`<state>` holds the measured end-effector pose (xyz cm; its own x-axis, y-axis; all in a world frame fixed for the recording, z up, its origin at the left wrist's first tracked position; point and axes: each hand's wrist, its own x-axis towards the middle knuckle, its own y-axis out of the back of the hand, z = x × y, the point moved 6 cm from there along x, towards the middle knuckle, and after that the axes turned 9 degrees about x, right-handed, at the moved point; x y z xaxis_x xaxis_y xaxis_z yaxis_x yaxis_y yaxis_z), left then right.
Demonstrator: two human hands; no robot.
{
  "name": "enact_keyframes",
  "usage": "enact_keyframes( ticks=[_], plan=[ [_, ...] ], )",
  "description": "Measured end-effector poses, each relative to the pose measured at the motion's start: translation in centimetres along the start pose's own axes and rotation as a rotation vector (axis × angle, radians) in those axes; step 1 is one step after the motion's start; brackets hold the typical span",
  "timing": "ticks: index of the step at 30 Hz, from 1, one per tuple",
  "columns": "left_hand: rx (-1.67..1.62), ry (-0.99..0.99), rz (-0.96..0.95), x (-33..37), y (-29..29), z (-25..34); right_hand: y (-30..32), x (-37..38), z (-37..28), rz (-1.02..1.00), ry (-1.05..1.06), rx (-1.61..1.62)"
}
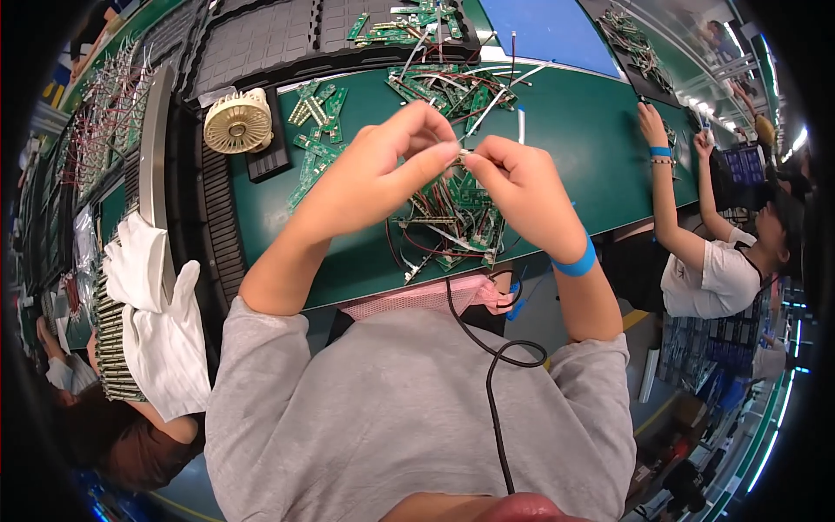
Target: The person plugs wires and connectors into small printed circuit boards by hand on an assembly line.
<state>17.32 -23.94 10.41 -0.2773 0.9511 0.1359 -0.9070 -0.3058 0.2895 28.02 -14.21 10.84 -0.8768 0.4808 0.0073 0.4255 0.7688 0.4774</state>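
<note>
My left hand and my right hand meet over the green table, fingertips pinched close together. Between them is a small connector end with a pale flat cable rising from it; the fingers partly hide it. A blue band circles my right wrist. Right below my hands lies a heap of green circuit boards with dark red and black wires. Beyond my hands sits another pile of wired circuit boards. Several loose green boards lie to the left of my left hand.
A cream round fan stands by a black box at the left. White gloves hang over boards farther left. Black trays and a blue mat are at the back. At the right a co-worker's hands are at the same table.
</note>
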Motion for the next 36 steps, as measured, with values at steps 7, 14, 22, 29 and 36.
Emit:
enact_keyframes(
  ticks=[7,14,22,29,36],
  plan=[
    [0.566,-0.267,0.123,0.6,-0.9,0.4,-0.5,0.2,-1.9,0.023,0.178,-0.151],
    [0.676,-0.432,0.205,0.7,-1.4,0.4,-0.7,-0.2,-1.8,0.06,0.212,-0.26],
    [0.461,-0.189,0.203,0.6,-0.8,0.0,1.7,-1.2,-1.2,0.22,0.26,-0.257],
    [0.468,-0.248,0.199,0.2,-0.6,1.4,3.3,-1.9,2.5,0.225,-0.007,-0.439],
    [0.515,-0.3,0.165,-0.1,-0.6,2.4,2.4,-0.8,2.0,0.19,0.174,-0.095]
  ],
)
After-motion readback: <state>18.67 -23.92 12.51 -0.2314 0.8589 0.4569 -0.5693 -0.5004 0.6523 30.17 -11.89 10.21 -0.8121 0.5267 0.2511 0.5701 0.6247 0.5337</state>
